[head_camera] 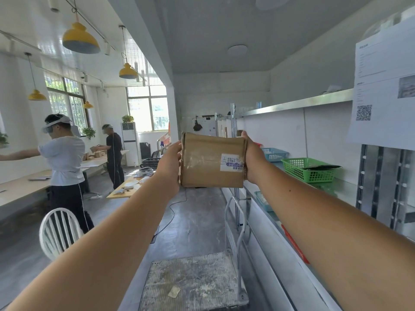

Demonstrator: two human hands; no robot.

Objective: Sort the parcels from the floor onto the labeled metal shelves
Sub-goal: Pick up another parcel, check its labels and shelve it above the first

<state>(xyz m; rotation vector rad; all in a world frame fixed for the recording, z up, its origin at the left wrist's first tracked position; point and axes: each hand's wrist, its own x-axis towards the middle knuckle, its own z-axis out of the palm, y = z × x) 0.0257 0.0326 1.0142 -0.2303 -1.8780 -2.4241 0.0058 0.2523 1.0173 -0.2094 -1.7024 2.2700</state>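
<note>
**Holding a parcel up beside the shelves**

Head view.
- Parcel (211,161) is at frame centre, raised in the air at arm's length, clear of floor and shelves.
- Left hand (170,162) clasps its 9 o'clock edge and right hand (252,160) its 3 o'clock edge. The fingers wrap behind the box, so most fingertips are hidden.
- Handling, as a judgement: it looks light and fairly stiff. The card is creased and slightly bowed, so the walls may give under a squeeze. Taking it by opposite sides, as here, seems soundest; the glossy tape could be slick.
- Looks: a plain brown carton, worn, with clear tape across the face. A white printed label (232,162) sits at 3 o'clock on that face, too small to read.
- Metal shelves (298,104) run from 1 to 4 o'clock, with a green basket (307,169) on a middle shelf and a blue basket (274,153) just behind it.
- A flat trolley (193,281) stands at 6 o'clock.
</note>
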